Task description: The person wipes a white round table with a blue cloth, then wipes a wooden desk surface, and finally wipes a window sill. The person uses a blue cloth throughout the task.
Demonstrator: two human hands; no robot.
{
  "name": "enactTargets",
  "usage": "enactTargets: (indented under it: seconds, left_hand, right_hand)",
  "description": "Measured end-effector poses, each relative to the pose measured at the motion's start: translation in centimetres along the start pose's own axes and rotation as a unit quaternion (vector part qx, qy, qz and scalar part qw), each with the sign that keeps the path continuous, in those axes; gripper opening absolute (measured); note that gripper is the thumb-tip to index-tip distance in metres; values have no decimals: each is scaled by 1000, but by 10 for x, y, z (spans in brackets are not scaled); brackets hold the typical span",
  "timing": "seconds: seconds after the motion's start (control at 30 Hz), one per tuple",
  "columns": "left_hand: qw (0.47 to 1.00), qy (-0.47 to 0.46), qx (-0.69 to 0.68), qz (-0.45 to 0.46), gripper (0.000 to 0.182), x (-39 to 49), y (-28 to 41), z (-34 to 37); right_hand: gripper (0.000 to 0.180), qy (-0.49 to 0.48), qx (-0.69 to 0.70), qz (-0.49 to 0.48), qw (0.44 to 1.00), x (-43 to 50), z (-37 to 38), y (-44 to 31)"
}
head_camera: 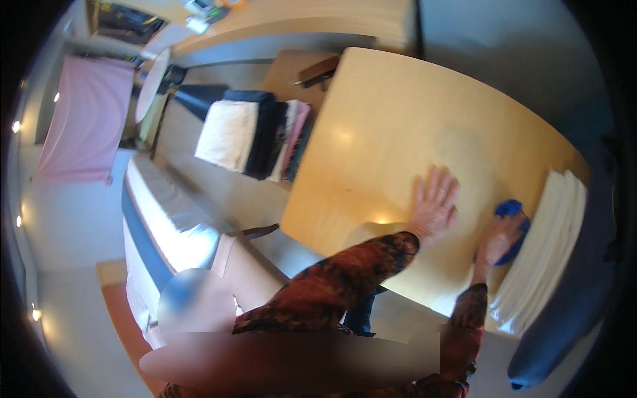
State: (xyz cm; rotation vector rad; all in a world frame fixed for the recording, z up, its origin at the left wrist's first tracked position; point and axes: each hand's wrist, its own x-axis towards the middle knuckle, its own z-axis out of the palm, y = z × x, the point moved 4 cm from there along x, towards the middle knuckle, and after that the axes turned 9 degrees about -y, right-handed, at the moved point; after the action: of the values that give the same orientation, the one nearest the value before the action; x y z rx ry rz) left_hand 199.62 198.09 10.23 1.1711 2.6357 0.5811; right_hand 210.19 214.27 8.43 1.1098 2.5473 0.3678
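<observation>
My left hand lies palm down with its fingers spread on the bare top of a light wooden table. To the right of it, my right hand is over a bunched blue cloth, holding it against the tabletop. Parts of the cloth stick out beyond the fingers and along the hand's right side. Close by on the right, a stack of folded white cloth runs along the table's side edge. Both my forearms are in dark red patterned sleeves.
Folded clothes are stacked beyond the table's left edge, beside a brown case-like object. A dark blue padded piece borders the white stack on the right. Further left are a bed and a hanging pink cloth.
</observation>
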Motion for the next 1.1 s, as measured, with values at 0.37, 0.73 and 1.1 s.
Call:
enactTargets:
  seconds: [0.37, 0.73, 1.1]
  left_hand:
    - [999, -25, 39, -20, 62, 4, -100, -49]
    - [965, 29, 42, -257, 67, 8, -230, -135]
    - [965, 2, 26, -261, 67, 8, -231, -134]
  right_hand:
    - [44, 172, 144, -4, 975, 34, 3, 29]
    - [46, 102, 249, 38, 962, 37, -28, 26]
    - [32, 119, 140, 16, 983, 61, -68, 22]
